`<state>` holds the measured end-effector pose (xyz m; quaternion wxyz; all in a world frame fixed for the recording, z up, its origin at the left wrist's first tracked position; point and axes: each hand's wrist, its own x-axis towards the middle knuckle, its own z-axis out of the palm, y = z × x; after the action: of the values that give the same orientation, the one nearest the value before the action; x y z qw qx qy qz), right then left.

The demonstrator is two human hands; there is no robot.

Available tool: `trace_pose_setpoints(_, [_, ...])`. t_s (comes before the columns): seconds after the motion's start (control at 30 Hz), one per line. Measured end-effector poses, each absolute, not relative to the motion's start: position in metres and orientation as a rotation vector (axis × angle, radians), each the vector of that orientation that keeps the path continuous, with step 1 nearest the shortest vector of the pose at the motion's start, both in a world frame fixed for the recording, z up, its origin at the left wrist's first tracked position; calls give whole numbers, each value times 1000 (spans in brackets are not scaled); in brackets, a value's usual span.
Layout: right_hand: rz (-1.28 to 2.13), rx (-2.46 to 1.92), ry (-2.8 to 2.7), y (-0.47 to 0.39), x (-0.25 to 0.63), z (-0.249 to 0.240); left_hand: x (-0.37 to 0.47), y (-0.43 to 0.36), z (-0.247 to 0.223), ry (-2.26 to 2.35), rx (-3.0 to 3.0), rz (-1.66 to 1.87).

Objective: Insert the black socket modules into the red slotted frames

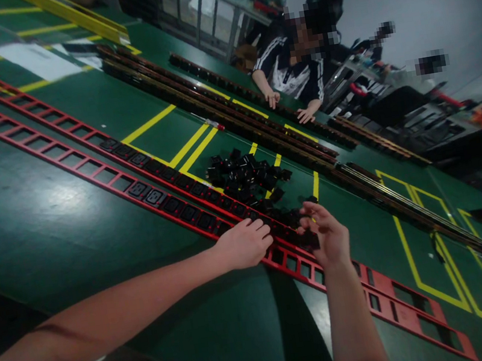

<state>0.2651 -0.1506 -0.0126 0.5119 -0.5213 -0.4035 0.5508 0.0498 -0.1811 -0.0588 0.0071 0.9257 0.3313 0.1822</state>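
Observation:
Two long red metal strips (83, 164) with rows of rectangular openings lie side by side across the green table. Black power sockets (172, 205) fill part of their openings. My left hand (245, 242) rests on the nearer strip with its fingers curled down and together; whatever is under the fingertips is hidden. To its right, my right hand (330, 233) is raised over the strips, fingers bent round a black socket (309, 240) near the thumb. Just beyond both hands lies a loose pile of black sockets (244, 174).
Long dark strips (220, 107) run across the table behind the pile, near a red-handled screwdriver (214, 125). A co-worker (290, 69) faces me with both hands on the far strips. White paper (36, 60) and a yellow rail (78, 17) lie upper left.

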Motion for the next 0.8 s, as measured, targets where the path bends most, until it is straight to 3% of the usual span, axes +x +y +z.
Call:
trace_pose_setpoints(0.1, [1385, -1239, -975, -167, 265, -11, 50, -182, -58, 1043, 2899, 557])
trace_pose_setpoints(0.33, [1170, -1348, -1031, -185, 254, -45, 50, -182, -57, 1065, 2899, 538])
trace_pose_setpoints(0.53, [830, -1423, -1129, -190, 270, -42, 50, -182, -57, 1050, 2898, 523])
trace_pose_setpoints(0.8, [1011, -1772, -2025, -203, 286, 2, 49, -182, -56, 1052, 2908, 527])
